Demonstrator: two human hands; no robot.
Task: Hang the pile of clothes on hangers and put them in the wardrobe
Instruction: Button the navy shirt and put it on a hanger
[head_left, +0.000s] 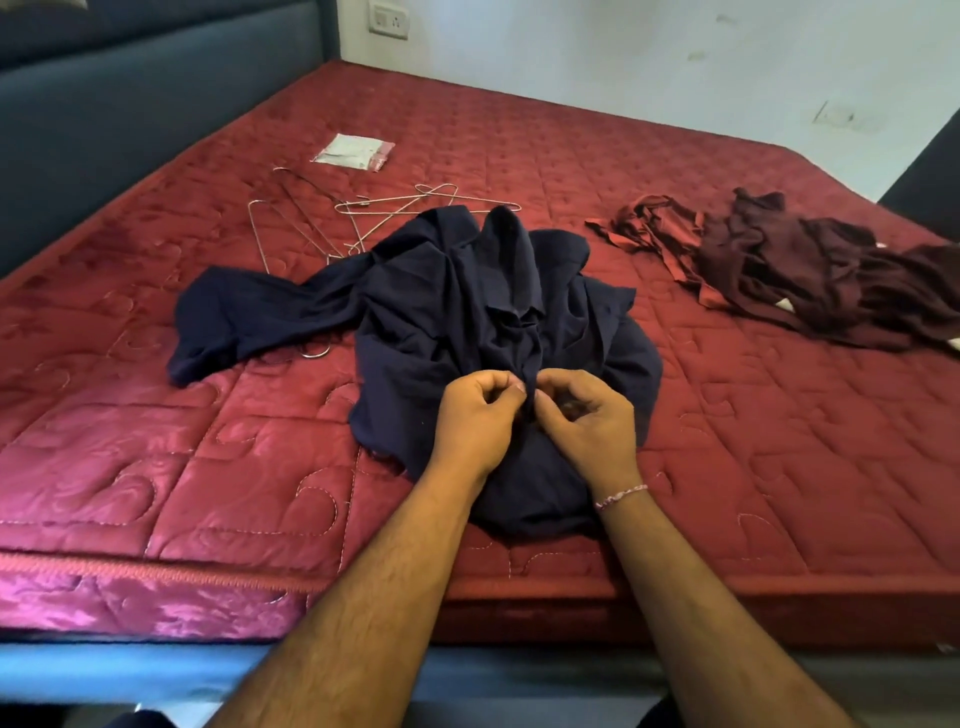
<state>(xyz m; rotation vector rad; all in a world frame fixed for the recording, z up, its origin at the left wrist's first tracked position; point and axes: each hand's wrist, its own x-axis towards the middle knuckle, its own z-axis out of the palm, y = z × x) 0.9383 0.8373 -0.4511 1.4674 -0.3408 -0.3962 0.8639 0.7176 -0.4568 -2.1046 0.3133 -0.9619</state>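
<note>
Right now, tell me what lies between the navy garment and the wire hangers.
Nothing visible. The navy garment, pinched by the left hand and right hand, already overlaps the near ends of the wire hangers on the mattress. No wardrobe is in view.

Bare quilted mattress (156, 415) lies open at nine o'clock of the navy garment (467, 312) and again at three o'clock. At eleven o'clock wire hangers (332, 218) sprawl, partly tucked under the garment's edge, a plastic packet (353, 150) beyond them. At two o'clock maroon clothes (779, 270) bar the way.
</note>
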